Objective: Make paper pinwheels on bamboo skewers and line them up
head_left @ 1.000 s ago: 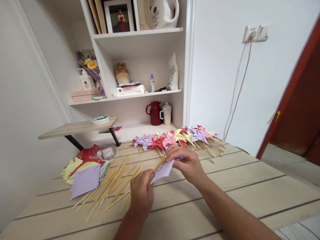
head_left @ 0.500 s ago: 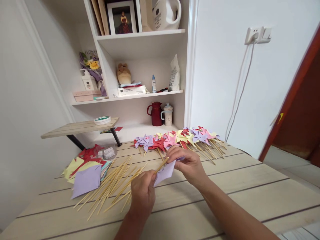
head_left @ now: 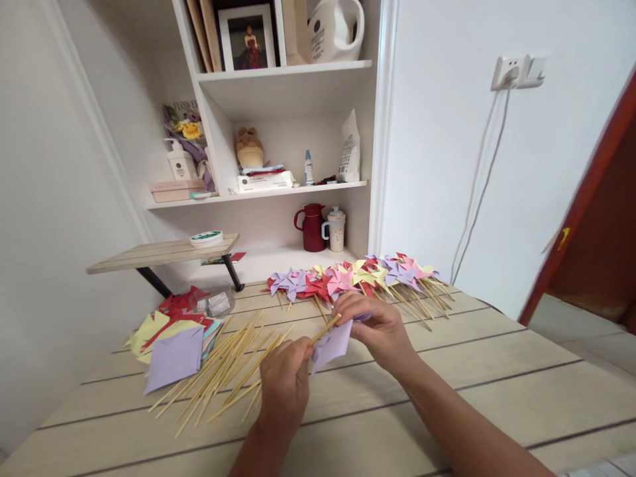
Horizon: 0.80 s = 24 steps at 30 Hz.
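My left hand [head_left: 285,377] is closed around a thin wooden stick [head_left: 325,330] that slants up to the right. At the stick's upper end, my right hand [head_left: 375,328] pinches a lilac paper pinwheel [head_left: 334,346], whose folded sheet hangs below the fingers. How the paper and stick join is hidden by the fingers. Left of my hands, many loose wooden sticks [head_left: 228,371] lie in a fanned heap. Beyond them sits a stack of lilac paper sheets [head_left: 173,358] with yellow and red paper pieces [head_left: 183,305].
Several pinwheels on sticks [head_left: 342,278] lie in a row at the table's back edge. A small raised wooden shelf [head_left: 149,255] stands at the left, a clear plastic box [head_left: 217,305] below it. Behind are white shelves holding a red jug [head_left: 313,228] and a cup [head_left: 336,232].
The lilac paper has shifted slightly right, away from my left hand, with a little more stick showing. Both hands keep their grip; the whole view has moved slightly.
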Motion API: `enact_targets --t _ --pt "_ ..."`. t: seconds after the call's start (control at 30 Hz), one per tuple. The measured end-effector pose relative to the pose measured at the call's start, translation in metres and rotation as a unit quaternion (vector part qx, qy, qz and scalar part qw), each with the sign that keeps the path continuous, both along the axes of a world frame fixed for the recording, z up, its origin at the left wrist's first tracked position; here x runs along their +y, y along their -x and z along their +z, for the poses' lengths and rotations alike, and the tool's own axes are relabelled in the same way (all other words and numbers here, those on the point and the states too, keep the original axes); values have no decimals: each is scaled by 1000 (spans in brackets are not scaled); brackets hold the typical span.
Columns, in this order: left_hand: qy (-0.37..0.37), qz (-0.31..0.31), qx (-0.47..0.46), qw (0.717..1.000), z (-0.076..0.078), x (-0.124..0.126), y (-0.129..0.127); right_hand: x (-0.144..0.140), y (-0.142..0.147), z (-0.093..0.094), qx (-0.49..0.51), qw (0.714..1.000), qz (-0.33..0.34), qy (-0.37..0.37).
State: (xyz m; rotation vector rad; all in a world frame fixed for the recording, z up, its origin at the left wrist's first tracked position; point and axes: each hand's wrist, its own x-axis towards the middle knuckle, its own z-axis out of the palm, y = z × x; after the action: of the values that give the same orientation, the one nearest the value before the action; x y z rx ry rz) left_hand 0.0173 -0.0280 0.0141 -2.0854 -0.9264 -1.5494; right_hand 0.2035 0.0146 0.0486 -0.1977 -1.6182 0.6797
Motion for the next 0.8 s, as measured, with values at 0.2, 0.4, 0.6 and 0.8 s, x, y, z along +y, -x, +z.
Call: enact_targets --t 0.2,0.4,0.6,0.8 --pt "-87 70 56 992 5 2 7 -2 0 0 -14 1000 -10 1" --pt "-102 91 73 988 6 2 9 -4 0 -1 -3 1000 -25 -18" --pt "-89 85 62 990 3 1 8 -7 3 -9 53 996 -31 60" --pt "-93 86 59 990 3 1 8 -8 0 -7 0 996 -80 38"
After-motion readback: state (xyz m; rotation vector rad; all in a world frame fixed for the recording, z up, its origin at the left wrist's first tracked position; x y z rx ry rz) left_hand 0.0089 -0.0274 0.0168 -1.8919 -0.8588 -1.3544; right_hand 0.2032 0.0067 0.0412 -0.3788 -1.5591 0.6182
